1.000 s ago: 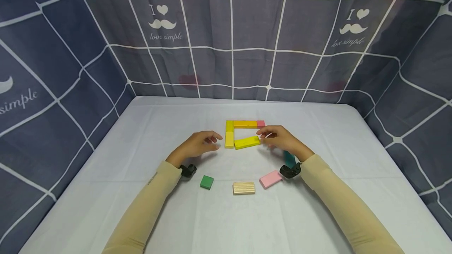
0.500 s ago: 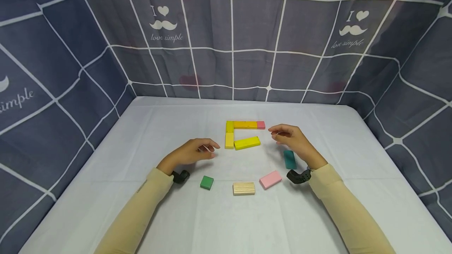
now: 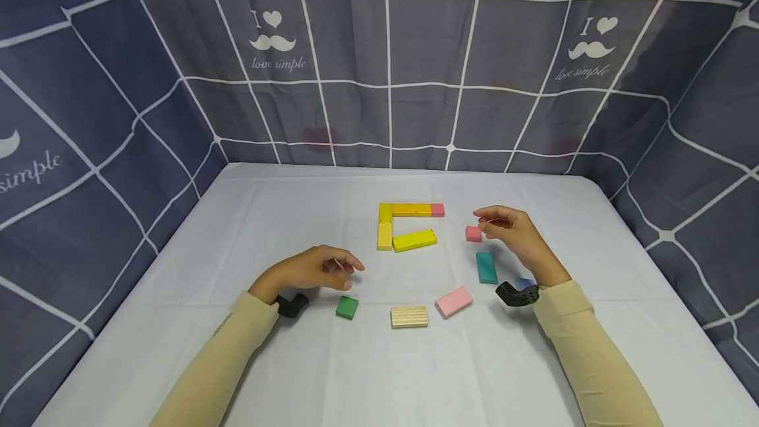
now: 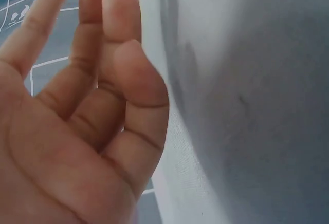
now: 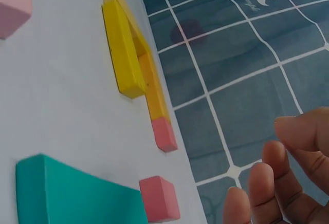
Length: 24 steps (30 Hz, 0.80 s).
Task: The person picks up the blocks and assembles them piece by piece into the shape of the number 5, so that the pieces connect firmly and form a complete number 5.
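My left hand hovers over the table at left, fingers loosely bent and holding nothing; a green block lies just below it. In the left wrist view only the palm and bent fingers show close up. At right, my right hand hangs relaxed beside a small pink cube. The right wrist view shows its fingers apart from that pink cube. A teal block lies under this hand. Yellow blocks with a pink end piece form a corner; a loose yellow bar lies slanted below.
Nearer the person lie a ridged wooden block and a pink block. A blue piece is partly hidden behind the right wrist camera. Grey gridded curtains stand around the white table.
My right hand has moved right, away from the slanted yellow bar, uncovering the pink cube and teal block. My left hand has drawn back left and toward the person.
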### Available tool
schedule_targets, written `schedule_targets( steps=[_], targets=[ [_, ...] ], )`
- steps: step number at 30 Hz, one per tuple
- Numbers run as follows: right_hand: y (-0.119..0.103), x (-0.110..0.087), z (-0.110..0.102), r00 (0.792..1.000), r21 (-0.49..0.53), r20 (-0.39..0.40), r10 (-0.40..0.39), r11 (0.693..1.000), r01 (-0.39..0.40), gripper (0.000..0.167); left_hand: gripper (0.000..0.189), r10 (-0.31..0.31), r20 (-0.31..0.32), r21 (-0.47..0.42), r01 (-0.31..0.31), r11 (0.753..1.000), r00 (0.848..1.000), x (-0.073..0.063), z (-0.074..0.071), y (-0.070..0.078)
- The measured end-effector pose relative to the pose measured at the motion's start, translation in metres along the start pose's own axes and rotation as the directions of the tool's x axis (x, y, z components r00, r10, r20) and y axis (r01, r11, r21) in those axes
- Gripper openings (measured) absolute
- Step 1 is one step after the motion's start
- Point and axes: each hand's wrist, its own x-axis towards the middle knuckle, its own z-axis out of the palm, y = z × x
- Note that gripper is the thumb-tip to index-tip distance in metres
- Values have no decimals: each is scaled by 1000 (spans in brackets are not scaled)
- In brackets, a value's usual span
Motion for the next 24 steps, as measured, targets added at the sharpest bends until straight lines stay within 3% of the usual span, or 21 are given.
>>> schedule_targets(
  steps=[7, 12, 24],
  targets=[
    [5, 1, -7, 999, -5, -7, 37, 999, -37, 39, 41, -30, 88, -64, 36, 997, 996, -2, 2, 2],
    [7, 2, -11, 997, -25, 7, 83, 996, -83, 42, 43, -52, 114, -87, 62, 994, 992, -3, 3, 2],
    [16, 11, -23, 986, -71, 84, 144, 988, -138, 45, 44, -41, 129, -9, 42, 999, 991, -4, 5, 0]
  ],
)
